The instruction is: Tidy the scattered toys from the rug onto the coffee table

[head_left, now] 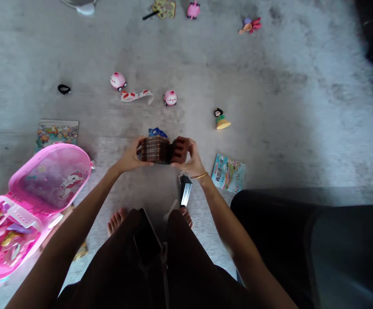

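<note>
In front of me, above the floor, my left hand (131, 155) is closed round a brown ribbed block (155, 149) that looks like a stack of thin layers. My right hand (191, 156), with a gold bangle at the wrist, grips a reddish-brown notched piece (180, 149). The two brown things are side by side with a dark part between them; whether they are joined I cannot tell. Just behind them a small blue packet (157, 132) lies on the floor. Below my right hand is a dark folded object with pale edges (185, 190).
An open pink toy case (49, 148) full of toys is at left, beside a picture book (58, 131). Pink toy cars (118, 80), a paper strip (136, 95), a doll (221, 119) and a blue booklet (228, 172) lie around. Black furniture (270, 231) stands at right; a phone (147, 238) rests on my lap.
</note>
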The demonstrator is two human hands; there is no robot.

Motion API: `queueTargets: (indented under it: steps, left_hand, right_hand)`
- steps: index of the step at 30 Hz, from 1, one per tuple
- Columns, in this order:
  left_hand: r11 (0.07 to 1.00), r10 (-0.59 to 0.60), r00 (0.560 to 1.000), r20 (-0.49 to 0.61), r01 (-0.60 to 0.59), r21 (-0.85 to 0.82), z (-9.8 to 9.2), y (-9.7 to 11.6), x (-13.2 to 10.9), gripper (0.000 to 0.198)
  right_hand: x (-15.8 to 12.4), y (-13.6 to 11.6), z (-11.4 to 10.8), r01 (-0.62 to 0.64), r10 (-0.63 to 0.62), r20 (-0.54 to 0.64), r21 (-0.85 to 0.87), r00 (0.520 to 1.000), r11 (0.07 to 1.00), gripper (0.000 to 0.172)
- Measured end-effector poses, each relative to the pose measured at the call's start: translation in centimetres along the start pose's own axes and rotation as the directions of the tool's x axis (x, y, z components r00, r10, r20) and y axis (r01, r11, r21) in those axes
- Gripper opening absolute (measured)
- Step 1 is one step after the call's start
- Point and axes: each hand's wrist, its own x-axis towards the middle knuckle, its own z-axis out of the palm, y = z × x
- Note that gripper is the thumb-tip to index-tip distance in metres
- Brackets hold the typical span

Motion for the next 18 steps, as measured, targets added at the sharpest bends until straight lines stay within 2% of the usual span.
queueTargets:
  steps: [4, 6, 11, 14, 18]
  left_hand:
    - [1.0, 0.028, 0.997, 0.066, -0.027, -0.006, -0.7, 0.5, 0.2, 0.095]
    - [0.999, 0.046, 0.995, 0.088, -0.047, 0.003, -0.8, 0.7, 0.3, 0.095]
    - [0.998, 0.065, 0.997, 0.04, -0.066, 0.008, -0.1, 0.9, 0.1, 0.097]
    - [0.997, 0.077, 0.997, 0.008, -0.077, 0.0, 0.3, 0.6, 0.0, 0.099]
    - [0.998, 0.069, 0.998, 0.016, -0.069, -0.005, 0.6, 0.4, 0.1, 0.103]
  right_hand:
    - [-0.3, 0.1, 0.8, -0.026, 0.025, 0.134, 0.006, 0.991, 1.0, 0.119]
    - [-0.3, -0.2, 0.7, -0.009, 0.004, 0.155, 0.029, 0.988, 1.0, 0.124]
    - [0.0, 0.4, 1.5, 0.11, -0.111, 0.027, 0.02, 0.993, 0.994, 0.119]
    - [0.3, 0.9, 2.5, 0.101, -0.101, -0.012, -0.004, 0.995, 0.995, 0.121]
    - [0.8, 0.8, 3.1, 0.078, -0.079, -0.018, -0.024, 0.997, 0.997, 0.126]
